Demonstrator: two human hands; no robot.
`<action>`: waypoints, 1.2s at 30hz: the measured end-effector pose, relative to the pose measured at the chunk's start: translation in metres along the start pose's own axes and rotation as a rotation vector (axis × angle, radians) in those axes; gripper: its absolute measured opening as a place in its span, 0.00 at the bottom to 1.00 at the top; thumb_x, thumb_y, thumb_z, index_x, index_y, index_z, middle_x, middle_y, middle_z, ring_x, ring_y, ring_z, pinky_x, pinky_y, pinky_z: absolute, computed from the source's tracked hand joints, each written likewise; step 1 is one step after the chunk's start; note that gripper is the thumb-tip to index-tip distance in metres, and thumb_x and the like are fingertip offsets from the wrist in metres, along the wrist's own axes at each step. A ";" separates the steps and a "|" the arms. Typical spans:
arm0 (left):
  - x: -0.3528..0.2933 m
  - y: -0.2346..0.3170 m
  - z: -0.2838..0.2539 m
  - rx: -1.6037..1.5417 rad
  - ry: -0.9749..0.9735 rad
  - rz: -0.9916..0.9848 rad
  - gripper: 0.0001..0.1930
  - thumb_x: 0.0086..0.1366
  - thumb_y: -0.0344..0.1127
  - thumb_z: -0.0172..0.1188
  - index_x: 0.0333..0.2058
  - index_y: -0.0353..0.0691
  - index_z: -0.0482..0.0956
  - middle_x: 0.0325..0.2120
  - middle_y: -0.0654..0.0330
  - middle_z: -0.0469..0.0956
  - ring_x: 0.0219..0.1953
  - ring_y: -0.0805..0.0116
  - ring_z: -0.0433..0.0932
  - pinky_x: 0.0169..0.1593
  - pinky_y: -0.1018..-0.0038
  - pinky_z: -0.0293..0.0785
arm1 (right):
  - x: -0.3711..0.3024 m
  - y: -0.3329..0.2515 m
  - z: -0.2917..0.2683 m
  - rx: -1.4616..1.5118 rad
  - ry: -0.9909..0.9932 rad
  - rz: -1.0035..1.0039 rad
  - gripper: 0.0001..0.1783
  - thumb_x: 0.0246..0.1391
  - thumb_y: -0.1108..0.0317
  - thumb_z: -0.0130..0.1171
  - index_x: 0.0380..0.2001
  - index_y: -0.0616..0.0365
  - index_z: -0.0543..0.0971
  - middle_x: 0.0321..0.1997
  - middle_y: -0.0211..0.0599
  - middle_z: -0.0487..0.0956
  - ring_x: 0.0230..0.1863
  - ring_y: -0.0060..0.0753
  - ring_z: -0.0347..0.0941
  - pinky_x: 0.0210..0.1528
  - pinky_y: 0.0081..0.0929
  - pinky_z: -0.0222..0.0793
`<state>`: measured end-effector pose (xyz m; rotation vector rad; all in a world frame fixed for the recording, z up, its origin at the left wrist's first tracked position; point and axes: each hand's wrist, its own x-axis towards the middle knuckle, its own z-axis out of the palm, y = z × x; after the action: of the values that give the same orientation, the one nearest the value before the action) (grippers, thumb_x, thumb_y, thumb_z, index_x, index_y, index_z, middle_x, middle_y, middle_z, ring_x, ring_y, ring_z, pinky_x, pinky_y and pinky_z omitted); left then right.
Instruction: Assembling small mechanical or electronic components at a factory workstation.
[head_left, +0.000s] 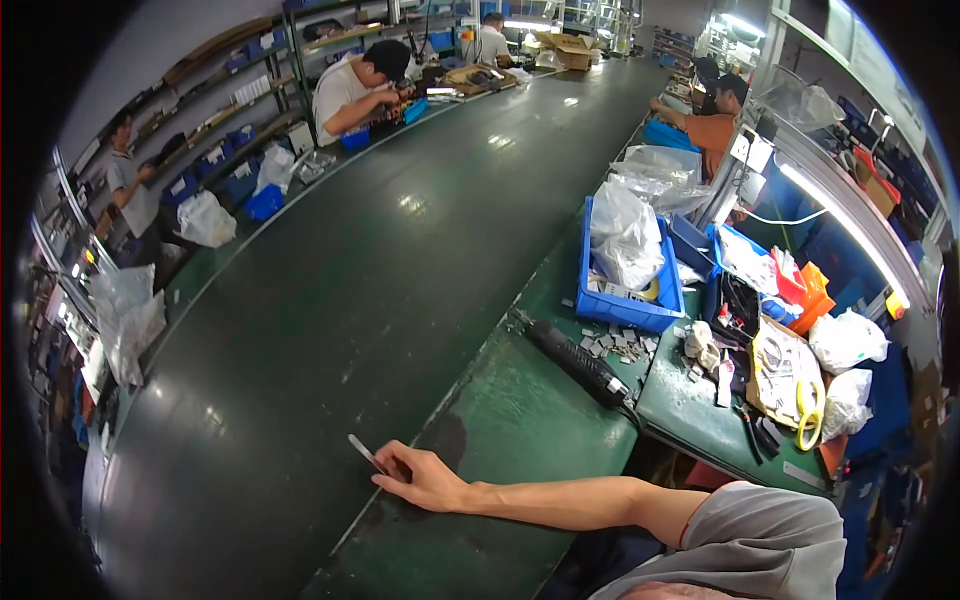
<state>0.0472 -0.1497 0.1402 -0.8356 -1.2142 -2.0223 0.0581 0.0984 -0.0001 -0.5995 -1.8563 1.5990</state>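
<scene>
My right hand [425, 482] reaches out to the left from the lower right and rests at the edge of the dark green conveyor belt [330, 300]. Its fingers pinch a thin flat grey strip [364, 452] that lies out over the belt. My left hand is out of view. A black handheld tool [582, 366] lies on the green bench [500, 430] to the right of my forearm.
A blue bin [628, 305] with clear plastic bags stands behind small grey parts [620, 345] scattered on the bench. Further right are white bags, a yellow tape roll [810, 415] and red and blue trays. Other people work along both sides of the belt.
</scene>
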 end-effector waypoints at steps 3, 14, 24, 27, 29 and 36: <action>0.026 0.016 0.018 -0.059 0.032 0.077 0.19 0.72 0.29 0.47 0.59 0.28 0.70 0.59 0.40 0.70 0.60 0.55 0.71 0.64 0.67 0.64 | -0.001 -0.009 0.024 0.101 -0.009 -0.023 0.14 0.63 0.66 0.66 0.46 0.58 0.73 0.28 0.26 0.68 0.30 0.18 0.63 0.33 0.23 0.63; 0.047 0.008 0.097 -0.920 0.261 0.055 0.22 0.75 0.50 0.50 0.55 0.37 0.63 0.52 0.54 0.69 0.37 0.65 0.70 0.36 0.72 0.66 | 0.002 -0.015 0.013 0.103 -0.058 -0.019 0.20 0.65 0.67 0.63 0.57 0.58 0.73 0.31 0.23 0.69 0.33 0.17 0.66 0.37 0.22 0.66; 0.033 0.019 0.091 -2.068 0.874 0.130 0.26 0.76 0.42 0.43 0.67 0.35 0.58 0.67 0.46 0.58 0.67 0.62 0.55 0.68 0.70 0.45 | 0.003 -0.011 0.013 0.109 -0.091 -0.017 0.19 0.66 0.64 0.61 0.55 0.59 0.72 0.30 0.29 0.72 0.32 0.24 0.68 0.39 0.26 0.69; 0.024 0.023 0.098 -2.375 0.980 0.147 0.27 0.76 0.37 0.40 0.70 0.35 0.56 0.71 0.46 0.56 0.73 0.63 0.52 0.75 0.71 0.40 | 0.002 -0.008 0.014 0.118 -0.074 -0.043 0.18 0.67 0.63 0.61 0.54 0.59 0.72 0.30 0.29 0.71 0.31 0.24 0.67 0.38 0.26 0.69; 0.017 0.026 0.104 -2.540 0.975 0.140 0.27 0.76 0.33 0.37 0.71 0.36 0.55 0.72 0.48 0.54 0.75 0.66 0.50 0.77 0.73 0.39 | 0.003 -0.006 0.015 0.146 -0.033 -0.053 0.17 0.67 0.64 0.60 0.54 0.58 0.72 0.30 0.28 0.71 0.31 0.23 0.66 0.38 0.26 0.68; 0.013 0.026 0.098 -2.998 0.568 -0.052 0.26 0.77 0.31 0.35 0.71 0.37 0.55 0.73 0.53 0.54 0.76 0.71 0.48 0.76 0.76 0.40 | 0.002 -0.018 0.024 0.203 0.075 -0.086 0.14 0.68 0.66 0.60 0.52 0.58 0.74 0.32 0.28 0.72 0.32 0.21 0.67 0.37 0.24 0.69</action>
<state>0.0788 -0.0733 0.2003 0.4749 -2.1669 1.5199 0.0407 0.0804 0.0157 -0.4765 -1.6192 1.6591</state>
